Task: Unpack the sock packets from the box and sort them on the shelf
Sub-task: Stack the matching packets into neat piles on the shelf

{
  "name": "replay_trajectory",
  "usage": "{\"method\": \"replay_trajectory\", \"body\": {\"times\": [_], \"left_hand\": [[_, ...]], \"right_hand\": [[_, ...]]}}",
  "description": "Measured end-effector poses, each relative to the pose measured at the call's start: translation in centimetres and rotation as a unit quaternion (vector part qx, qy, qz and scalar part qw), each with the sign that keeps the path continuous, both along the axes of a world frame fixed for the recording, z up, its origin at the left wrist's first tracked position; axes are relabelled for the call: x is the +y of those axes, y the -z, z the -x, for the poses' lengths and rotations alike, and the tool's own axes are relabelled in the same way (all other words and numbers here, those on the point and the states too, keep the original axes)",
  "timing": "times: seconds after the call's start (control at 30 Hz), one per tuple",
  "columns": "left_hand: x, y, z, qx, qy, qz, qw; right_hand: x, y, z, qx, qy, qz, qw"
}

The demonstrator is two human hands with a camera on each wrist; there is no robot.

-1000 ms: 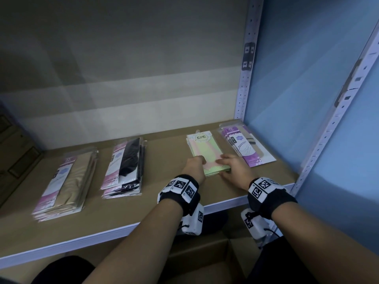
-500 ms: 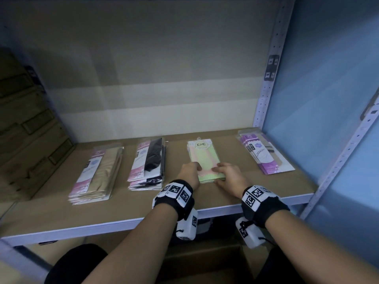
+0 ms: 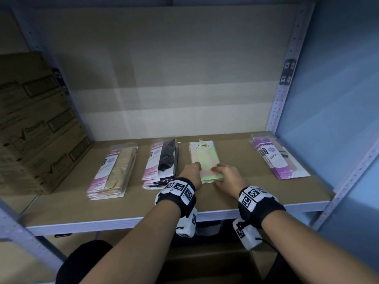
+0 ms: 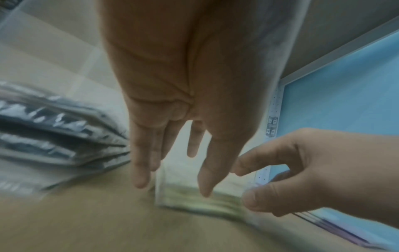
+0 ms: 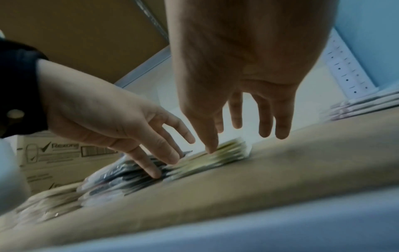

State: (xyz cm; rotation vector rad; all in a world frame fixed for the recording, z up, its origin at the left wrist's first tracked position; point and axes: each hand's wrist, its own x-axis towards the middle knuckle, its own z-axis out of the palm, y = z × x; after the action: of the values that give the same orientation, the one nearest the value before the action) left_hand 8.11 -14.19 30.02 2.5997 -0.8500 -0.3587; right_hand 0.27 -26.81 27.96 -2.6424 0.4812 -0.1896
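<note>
Four stacks of sock packets lie in a row on the brown shelf [image 3: 246, 193]: beige [image 3: 114, 171], black [image 3: 164, 160], pale green marked ENE [image 3: 203, 156] and purple [image 3: 274, 158]. My left hand [image 3: 193, 168] touches the green stack's near left edge with straight fingers. On the stack's near right corner rests my right hand [image 3: 220, 171], fingers spread. In the left wrist view the left fingers [image 4: 140, 170] point down beside the green stack [image 4: 194, 201]. The right wrist view shows the right thumb [image 5: 209, 145] on the green stack [image 5: 226, 153].
Printed cardboard cartons [image 3: 37, 124] stand at the shelf's left end, close to the beige stack. A perforated metal upright [image 3: 285, 89] and a blue wall [image 3: 338, 99] bound the right side. Below the shelf's white front edge [image 3: 123, 223] sits a cardboard box [image 3: 205, 261].
Both hands have slid the green stack to the left, away from the purple stack and nearer the black one. The head view has also swung left.
</note>
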Motion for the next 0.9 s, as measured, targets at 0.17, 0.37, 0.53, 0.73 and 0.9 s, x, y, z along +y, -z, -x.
{"method": "replay_trajectory", "body": {"times": [0.17, 0.37, 0.53, 0.73, 0.9], "left_hand": [[-1.6, -1.9, 0.3, -0.055, 0.023, -0.003, 0.998], [-6.9, -3.9, 2.9, -0.05, 0.08, 0.053, 0.994], [-12.4, -4.0, 6.4, -0.021, 0.128, 0.041, 0.991], [-18.3, -2.6, 9.7, 0.041, 0.146, 0.047, 0.987], [-21.6, -1.5, 10.3, 0.019, 0.148, 0.027, 0.988]], "right_hand": [[-2.2, -2.1, 1.8, -0.025, 0.038, 0.006, 0.999], [-7.8, -4.4, 7.0, -0.032, 0.143, 0.014, 0.989], [-12.0, -4.0, 11.0, -0.012, 0.191, -0.012, 0.981], [-15.7, -1.9, 12.6, -0.024, 0.201, -0.033, 0.979], [-17.5, -0.6, 12.3, 0.0, 0.223, -0.02, 0.975]]}}
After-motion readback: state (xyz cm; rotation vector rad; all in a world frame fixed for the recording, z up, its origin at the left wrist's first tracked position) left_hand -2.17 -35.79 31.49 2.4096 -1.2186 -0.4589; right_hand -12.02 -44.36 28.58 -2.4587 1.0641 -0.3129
